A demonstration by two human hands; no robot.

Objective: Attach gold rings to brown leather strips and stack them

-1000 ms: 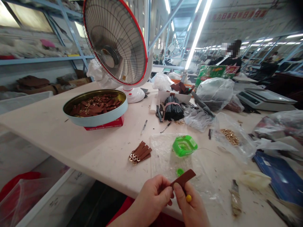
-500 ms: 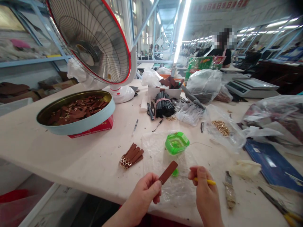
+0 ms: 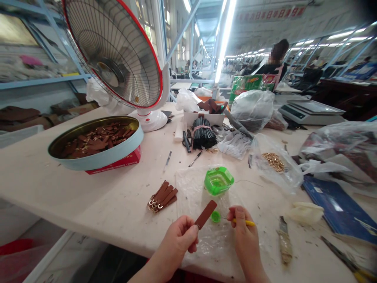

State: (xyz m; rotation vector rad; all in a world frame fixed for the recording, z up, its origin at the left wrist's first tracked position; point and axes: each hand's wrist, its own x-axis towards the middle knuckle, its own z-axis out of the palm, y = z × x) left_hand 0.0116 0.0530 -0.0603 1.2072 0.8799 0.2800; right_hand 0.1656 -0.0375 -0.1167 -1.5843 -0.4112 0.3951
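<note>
My left hand (image 3: 184, 235) pinches one end of a flat brown leather strap (image 3: 206, 214), which points up and away to the right. In my right hand (image 3: 242, 225) is a slim yellow-handled tool (image 3: 247, 223); its fine tip reaches left toward a small green cap (image 3: 216, 216), and I cannot tell whether they touch. Just beyond stands an open green plastic container (image 3: 219, 181) on a clear plastic sheet (image 3: 191, 184). A bunch of similar brown straps with metal clasps (image 3: 163, 195) lies left of the sheet.
A round tin (image 3: 100, 161) of brown strap pieces rests on a red box at left, before a fan (image 3: 114, 59). At right are a bag of gold-coloured hardware (image 3: 273, 162), a taped blade (image 3: 284, 243), a blue folder (image 3: 338, 206) and pliers (image 3: 344, 257). A person (image 3: 275, 59) sits beyond.
My right hand has moved left with the yellow-handled tool, bringing its tip closer to the green cap. My left hand still holds the strap, almost unmoved. The view has shifted slightly.
</note>
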